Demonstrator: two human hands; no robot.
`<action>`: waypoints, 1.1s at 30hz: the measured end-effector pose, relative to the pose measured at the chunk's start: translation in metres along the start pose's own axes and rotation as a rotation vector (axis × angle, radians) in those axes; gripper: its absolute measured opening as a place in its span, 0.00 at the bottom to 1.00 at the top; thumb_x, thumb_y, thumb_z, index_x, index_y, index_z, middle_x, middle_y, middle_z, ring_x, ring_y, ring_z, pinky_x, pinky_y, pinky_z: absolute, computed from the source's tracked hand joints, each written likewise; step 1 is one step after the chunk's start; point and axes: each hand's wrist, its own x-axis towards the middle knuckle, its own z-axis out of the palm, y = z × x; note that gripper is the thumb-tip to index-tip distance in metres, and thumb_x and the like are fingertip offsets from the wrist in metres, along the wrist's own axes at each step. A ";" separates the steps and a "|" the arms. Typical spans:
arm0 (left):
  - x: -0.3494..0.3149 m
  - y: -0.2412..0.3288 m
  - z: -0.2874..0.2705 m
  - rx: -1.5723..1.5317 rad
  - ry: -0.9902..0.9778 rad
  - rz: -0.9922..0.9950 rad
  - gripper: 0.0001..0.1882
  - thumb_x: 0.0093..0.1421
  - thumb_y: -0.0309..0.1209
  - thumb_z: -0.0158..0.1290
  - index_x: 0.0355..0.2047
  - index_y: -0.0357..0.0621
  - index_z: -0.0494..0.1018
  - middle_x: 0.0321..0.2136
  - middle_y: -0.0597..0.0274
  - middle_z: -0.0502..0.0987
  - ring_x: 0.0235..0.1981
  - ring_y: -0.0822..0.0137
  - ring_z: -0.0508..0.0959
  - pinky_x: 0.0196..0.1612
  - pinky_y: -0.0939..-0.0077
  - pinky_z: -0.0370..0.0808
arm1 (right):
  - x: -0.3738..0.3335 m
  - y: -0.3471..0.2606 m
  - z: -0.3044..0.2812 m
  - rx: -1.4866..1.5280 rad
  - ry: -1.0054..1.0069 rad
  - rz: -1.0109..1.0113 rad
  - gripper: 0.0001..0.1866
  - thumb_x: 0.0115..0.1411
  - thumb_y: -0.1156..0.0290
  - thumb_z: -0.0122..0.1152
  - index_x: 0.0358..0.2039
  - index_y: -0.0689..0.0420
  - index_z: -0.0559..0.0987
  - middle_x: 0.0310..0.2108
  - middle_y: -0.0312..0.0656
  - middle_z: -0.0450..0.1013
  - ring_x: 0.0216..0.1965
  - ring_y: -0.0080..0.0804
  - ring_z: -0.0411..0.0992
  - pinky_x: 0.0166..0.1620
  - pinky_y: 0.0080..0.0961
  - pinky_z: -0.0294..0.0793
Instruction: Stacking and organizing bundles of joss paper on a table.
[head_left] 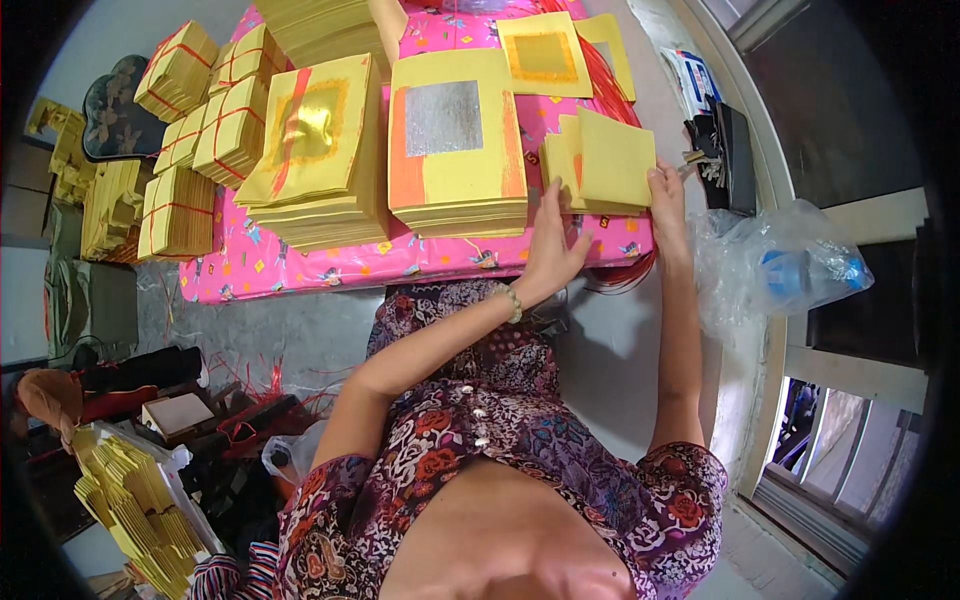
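Observation:
Near the table's right front corner lies a small pile of folded yellow paper, its loose flaps leaning to the left. My right hand grips its right edge, with the fingertips partly hidden. My left hand is open at the pile's lower left, fingers stretched and fingertips close to the folds; whether they touch is unclear. Just left stands a thick stack of yellow joss paper topped by a silver square and orange bands. Beside it is another tall stack with a gold square on top.
Red-tied yellow bundles crowd the pink-covered table's left side. Gold-square sheets and red strings lie at the back right. Another person's hand reaches in beside a far stack. A clear plastic bag sits at right.

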 end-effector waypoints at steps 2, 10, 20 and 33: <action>-0.012 -0.003 -0.011 0.663 -0.120 0.187 0.43 0.56 0.21 0.57 0.67 0.30 0.46 0.58 0.38 0.62 0.62 0.43 0.63 0.64 0.55 0.62 | -0.003 0.008 -0.003 -0.108 0.049 -0.035 0.17 0.70 0.73 0.48 0.57 0.64 0.69 0.49 0.44 0.74 0.48 0.25 0.72 0.52 0.23 0.70; -0.019 -0.033 -0.021 1.103 -0.334 0.439 0.45 0.56 0.37 0.60 0.66 0.27 0.52 0.65 0.41 0.57 0.65 0.44 0.59 0.66 0.52 0.59 | 0.006 0.051 -0.001 -0.287 0.050 -0.190 0.16 0.70 0.73 0.46 0.56 0.64 0.67 0.41 0.45 0.73 0.41 0.29 0.72 0.48 0.27 0.71; -0.019 -0.042 -0.021 1.205 -0.337 0.463 0.44 0.55 0.37 0.60 0.66 0.30 0.54 0.66 0.42 0.57 0.66 0.46 0.59 0.65 0.55 0.59 | -0.008 0.039 0.020 -0.679 0.180 -0.296 0.16 0.68 0.71 0.46 0.54 0.63 0.67 0.47 0.58 0.72 0.50 0.57 0.72 0.52 0.47 0.69; 0.004 -0.014 -0.008 1.031 -0.345 0.507 0.39 0.56 0.32 0.59 0.66 0.36 0.57 0.65 0.42 0.58 0.66 0.41 0.57 0.67 0.52 0.59 | -0.018 0.032 0.024 -0.764 0.170 -0.412 0.18 0.67 0.74 0.46 0.56 0.64 0.65 0.51 0.60 0.69 0.52 0.60 0.69 0.54 0.48 0.68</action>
